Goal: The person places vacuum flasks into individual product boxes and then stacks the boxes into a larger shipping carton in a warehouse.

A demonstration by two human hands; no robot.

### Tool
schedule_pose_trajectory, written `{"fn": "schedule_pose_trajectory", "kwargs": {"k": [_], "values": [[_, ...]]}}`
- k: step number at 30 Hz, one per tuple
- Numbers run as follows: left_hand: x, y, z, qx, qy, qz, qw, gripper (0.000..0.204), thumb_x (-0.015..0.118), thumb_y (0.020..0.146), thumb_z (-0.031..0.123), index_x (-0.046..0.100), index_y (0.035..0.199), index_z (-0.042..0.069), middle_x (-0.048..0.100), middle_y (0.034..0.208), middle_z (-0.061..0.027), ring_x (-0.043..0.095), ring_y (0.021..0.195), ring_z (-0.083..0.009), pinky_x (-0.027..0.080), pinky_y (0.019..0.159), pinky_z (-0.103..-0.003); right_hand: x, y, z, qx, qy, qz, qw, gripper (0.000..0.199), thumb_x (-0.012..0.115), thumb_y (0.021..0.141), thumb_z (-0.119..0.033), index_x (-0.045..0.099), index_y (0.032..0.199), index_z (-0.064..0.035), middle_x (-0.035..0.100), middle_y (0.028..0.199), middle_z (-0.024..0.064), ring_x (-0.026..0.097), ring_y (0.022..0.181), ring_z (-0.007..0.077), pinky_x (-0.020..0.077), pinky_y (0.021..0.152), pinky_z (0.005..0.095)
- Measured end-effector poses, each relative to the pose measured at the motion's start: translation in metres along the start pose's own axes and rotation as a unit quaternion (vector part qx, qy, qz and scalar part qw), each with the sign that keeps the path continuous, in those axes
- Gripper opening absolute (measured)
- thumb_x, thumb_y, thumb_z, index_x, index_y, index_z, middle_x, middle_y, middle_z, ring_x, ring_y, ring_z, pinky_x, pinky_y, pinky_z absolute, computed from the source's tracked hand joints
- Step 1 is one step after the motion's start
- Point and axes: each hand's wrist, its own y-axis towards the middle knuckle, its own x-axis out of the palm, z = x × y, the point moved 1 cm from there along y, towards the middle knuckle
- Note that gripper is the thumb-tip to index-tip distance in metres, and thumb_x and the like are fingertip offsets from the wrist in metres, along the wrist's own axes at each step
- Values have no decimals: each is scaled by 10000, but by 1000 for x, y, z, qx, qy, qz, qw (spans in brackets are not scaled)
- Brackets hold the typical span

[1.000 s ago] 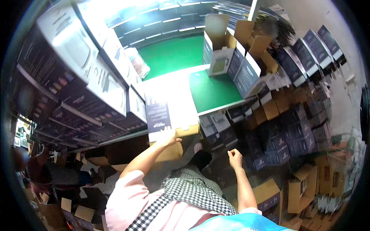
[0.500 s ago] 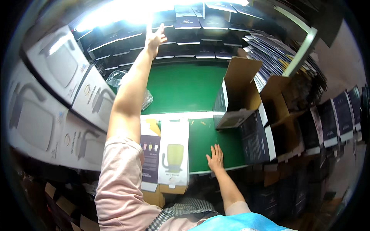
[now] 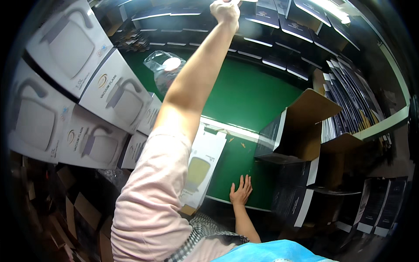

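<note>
My left arm stretches far up and forward, and my left hand [image 3: 225, 12] is closed at the top edge of the view. It is level with the rows of dark boxes [image 3: 262, 17], and what its fingers grip is cut off by the picture's edge. Low on the green tabletop [image 3: 235, 100], my right hand [image 3: 241, 191] lies flat with fingers spread, holding nothing. Between my arms a white carton [image 3: 201, 162] with a yellow-green jug picture lies on the table, partly hidden by my left sleeve.
Printed white jug cartons [image 3: 114, 94] are stacked at the left. A clear plastic bag [image 3: 163, 70] lies beyond my forearm. An open dark box [image 3: 301, 131] stands at the right, with flattened cartons [image 3: 349, 96] behind it and more open boxes below.
My left hand has gone from open fingers to closed at the far top. The view has turned, shifting the scene; my right hand stays flat on the table.
</note>
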Motion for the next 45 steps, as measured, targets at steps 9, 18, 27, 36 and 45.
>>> {"fn": "schedule_pose_trajectory", "kwargs": {"k": [9,18,27,36,45], "values": [[3,-249,374,43,159,65,984,221,653,841,9,739,1043,-17,740,903,-96,653,692,-83,508,638,-182,-28,21,7,-20,349,53,935,868,742,827,-330,274,1489,-18,308,1496,267,326,1389,410,286,1132,521],[-21,-340,468,-346,234,-251,873,167,633,865,-6,749,982,-30,732,863,-85,671,746,-99,547,685,-212,-281,-33,-122,-257,414,105,867,1183,803,764,-432,27,1558,-25,17,1554,390,27,1460,533,100,1155,614],[-60,-282,298,-279,126,-293,906,225,623,948,92,685,1125,-33,746,926,-109,695,914,-161,559,800,-280,-303,-34,-42,3,262,93,960,857,435,736,195,199,1536,-1,321,1545,227,346,1432,338,288,1163,396],[-307,-169,20,-456,665,156,570,1411,951,565,202,-48,1550,55,101,1589,-277,212,1475,-361,297,1180,-429,-307,-33,-18,163,237,42,957,570,413,872,127,458,1421,-19,532,1408,160,507,1312,277,369,1101,372],[-292,-184,9,-182,630,-45,753,656,789,742,547,704,984,-56,703,938,-271,683,942,-411,510,866,-452,-300,-19,-38,105,307,22,946,490,446,970,36,419,1455,-25,482,1458,162,448,1367,251,359,1125,374]]}}
